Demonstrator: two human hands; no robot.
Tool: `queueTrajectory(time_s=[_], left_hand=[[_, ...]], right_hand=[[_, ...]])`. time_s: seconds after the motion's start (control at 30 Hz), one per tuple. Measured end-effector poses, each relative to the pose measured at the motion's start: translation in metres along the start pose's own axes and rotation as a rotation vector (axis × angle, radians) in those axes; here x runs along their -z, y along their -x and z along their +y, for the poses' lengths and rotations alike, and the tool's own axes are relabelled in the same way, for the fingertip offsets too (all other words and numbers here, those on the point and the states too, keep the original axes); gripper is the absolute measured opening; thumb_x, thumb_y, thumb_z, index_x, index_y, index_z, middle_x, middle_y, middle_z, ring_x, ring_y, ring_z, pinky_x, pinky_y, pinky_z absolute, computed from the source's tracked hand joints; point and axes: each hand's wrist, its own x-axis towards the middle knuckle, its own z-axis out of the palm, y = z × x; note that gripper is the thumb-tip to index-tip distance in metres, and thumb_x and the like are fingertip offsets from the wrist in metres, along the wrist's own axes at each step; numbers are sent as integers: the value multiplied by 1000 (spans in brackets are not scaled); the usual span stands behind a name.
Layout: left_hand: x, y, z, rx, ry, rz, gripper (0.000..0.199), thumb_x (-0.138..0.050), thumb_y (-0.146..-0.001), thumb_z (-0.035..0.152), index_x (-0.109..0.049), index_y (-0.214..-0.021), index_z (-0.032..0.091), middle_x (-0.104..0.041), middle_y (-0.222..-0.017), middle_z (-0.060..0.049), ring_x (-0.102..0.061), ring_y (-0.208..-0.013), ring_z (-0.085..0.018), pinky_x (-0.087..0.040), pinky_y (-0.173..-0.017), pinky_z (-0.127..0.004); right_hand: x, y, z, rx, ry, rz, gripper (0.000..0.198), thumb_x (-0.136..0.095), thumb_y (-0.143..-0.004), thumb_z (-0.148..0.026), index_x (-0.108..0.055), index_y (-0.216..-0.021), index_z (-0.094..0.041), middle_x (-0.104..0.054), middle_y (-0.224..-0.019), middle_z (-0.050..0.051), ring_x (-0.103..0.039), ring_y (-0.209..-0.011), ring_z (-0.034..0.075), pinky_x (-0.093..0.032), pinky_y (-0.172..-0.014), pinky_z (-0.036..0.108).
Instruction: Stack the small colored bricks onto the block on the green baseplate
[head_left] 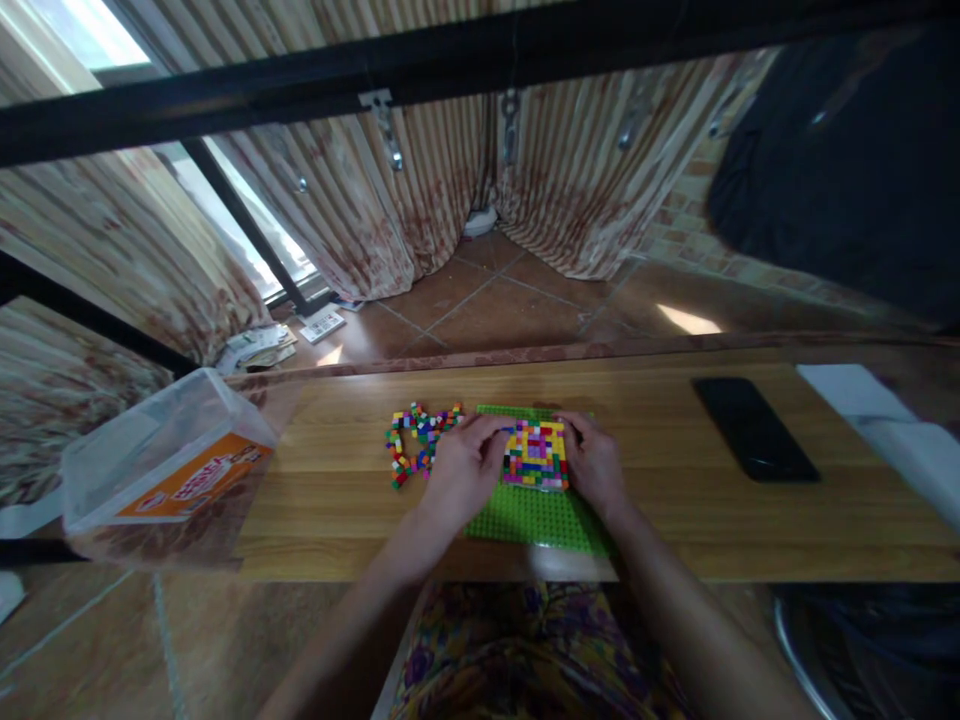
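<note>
The left hand [463,462] is curled, fingertips close together, at the upper left corner of a multicoloured brick panel [535,455]; whether a brick is pinched there cannot be told. The panel's right edge is met by the curled right hand [596,462], whose grip is partly hidden. The panel is set over a green baseplate [536,515] on a wooden bench [330,490]. Loose bricks [411,420] are scattered just beyond the left hand. Farther out, a black phone [754,430] is seen at right, a clear plastic box [169,465] at left.
</note>
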Motion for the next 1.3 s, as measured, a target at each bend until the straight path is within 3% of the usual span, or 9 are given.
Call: queueTrajectory(time_s=[0.23,0.5,0.83,1.1,1.3], left_hand=[[-27,-11,8,-117,-426,-140,22,-47,-92,22,-64,-107,23,-69,-98,-6,-64,-84,-19,-51,-76,-30],[-29,-16,7,-149,-562,-152,16,-48,-93,24,-63,-97,22,-67,-90,-5,-62,-80,-20,-49,-72,-30],[-41,-10,-6,-133,-410,-6,17,-53,-91,25,-70,-90,22,-67,-99,-5,-61,-89,-18,-50,-78,-30],[-46,-8,-9,-75,-306,80,11,-59,-86,21,-70,-84,23,-68,-95,-3,-62,-87,-17,-50,-79,-30],[-42,-10,-8,-42,-298,149,8,-63,-78,17,-67,-82,21,-68,-91,-4,-61,-90,-21,-48,-85,-36]], right_hand=[[1,0,-3,12,-21,-23,30,-40,-93,-32,-68,-96,-19,-71,-94,10,-64,-89,23,-50,-83,38],[2,-1,-3,-1,-27,-35,30,-40,-93,-32,-68,-95,-21,-71,-93,9,-64,-88,23,-50,-82,38],[2,-1,-3,-13,-15,-52,31,-40,-93,-32,-68,-97,-20,-71,-96,11,-64,-89,23,-50,-83,39],[1,-1,-2,-9,-16,-37,31,-40,-93,-32,-68,-95,-20,-71,-94,10,-64,-87,23,-50,-82,39],[2,-1,-2,2,-23,-39,30,-40,-93,-32,-68,-96,-20,-71,-95,10,-64,-88,23,-50,-83,39]])
